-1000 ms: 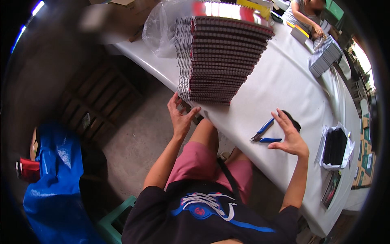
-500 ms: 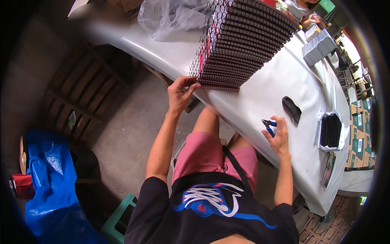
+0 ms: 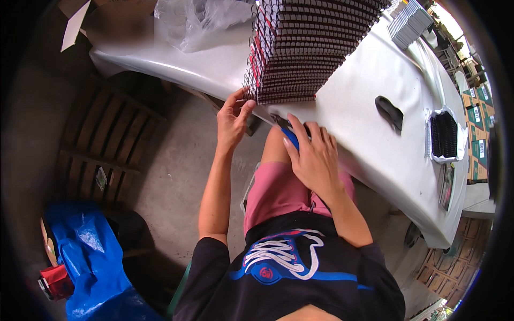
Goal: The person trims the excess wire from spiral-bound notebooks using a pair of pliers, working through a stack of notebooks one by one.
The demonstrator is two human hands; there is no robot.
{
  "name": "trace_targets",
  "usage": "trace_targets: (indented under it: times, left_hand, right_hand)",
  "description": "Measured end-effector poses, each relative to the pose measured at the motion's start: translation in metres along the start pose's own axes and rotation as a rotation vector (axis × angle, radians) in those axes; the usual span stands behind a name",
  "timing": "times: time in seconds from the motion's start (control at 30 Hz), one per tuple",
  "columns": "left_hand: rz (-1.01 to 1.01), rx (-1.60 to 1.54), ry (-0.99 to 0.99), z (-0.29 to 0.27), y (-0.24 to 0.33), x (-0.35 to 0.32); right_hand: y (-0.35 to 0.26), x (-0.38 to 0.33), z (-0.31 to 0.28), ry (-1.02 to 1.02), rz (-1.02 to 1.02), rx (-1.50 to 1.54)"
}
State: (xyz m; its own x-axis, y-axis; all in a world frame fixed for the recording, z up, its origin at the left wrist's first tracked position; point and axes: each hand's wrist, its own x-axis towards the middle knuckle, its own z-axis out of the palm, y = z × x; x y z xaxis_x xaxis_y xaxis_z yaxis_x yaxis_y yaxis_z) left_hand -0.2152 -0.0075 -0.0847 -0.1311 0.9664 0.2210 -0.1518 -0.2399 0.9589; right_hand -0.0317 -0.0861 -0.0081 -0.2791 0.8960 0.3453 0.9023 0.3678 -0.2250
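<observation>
A tall stack of spiral-bound notebooks (image 3: 316, 53) with dark coils stands at the table's near edge, loose coil ends sticking out along its left side. My left hand (image 3: 232, 124) is at the stack's lower left corner, thumb and fingers closed around the end of a binding coil (image 3: 249, 96). My right hand (image 3: 317, 160) grips blue-handled cutting pliers (image 3: 289, 137). Their dark jaws point up and left, just below the stack's bottom edge and a little right of my left hand. Whether the jaws touch a coil cannot be made out.
A black curved object (image 3: 389, 112) lies on the white-covered table (image 3: 369, 139). Farther right is a white bag of black coils (image 3: 444, 136). Clear plastic (image 3: 198, 24) lies behind the stack on the left. A blue plastic sheet (image 3: 91, 251) is at lower left, near a wooden pallet (image 3: 107, 128).
My right hand has moved left with the pliers, from over the table to beside the stack's lower corner. My left hand stays at that corner. The whole view has shifted slightly.
</observation>
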Motion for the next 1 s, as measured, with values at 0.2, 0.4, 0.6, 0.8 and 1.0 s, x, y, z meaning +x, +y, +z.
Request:
trace_targets:
  times: [0.2,0.4,0.6,0.8,1.0]
  left_hand:
    - [-0.081,-0.094,0.047,0.001,-0.001,-0.005]
    - [-0.051,-0.173,0.065,0.008,-0.008,-0.003]
    - [-0.007,-0.18,0.1,0.008,-0.01,-0.004]
    - [-0.008,-0.161,0.119,0.01,-0.008,-0.004]
    - [0.016,-0.139,0.152,0.012,-0.008,-0.004]
  right_hand:
    - [-0.019,0.02,0.02,-0.068,0.087,-0.106]
    - [-0.021,0.027,0.026,0.035,0.093,-0.223]
    - [-0.027,0.03,0.033,-0.055,0.175,-0.174]
    - [-0.026,0.034,0.036,-0.065,0.195,-0.132]
    - [-0.02,0.039,0.04,-0.04,0.122,-0.109]
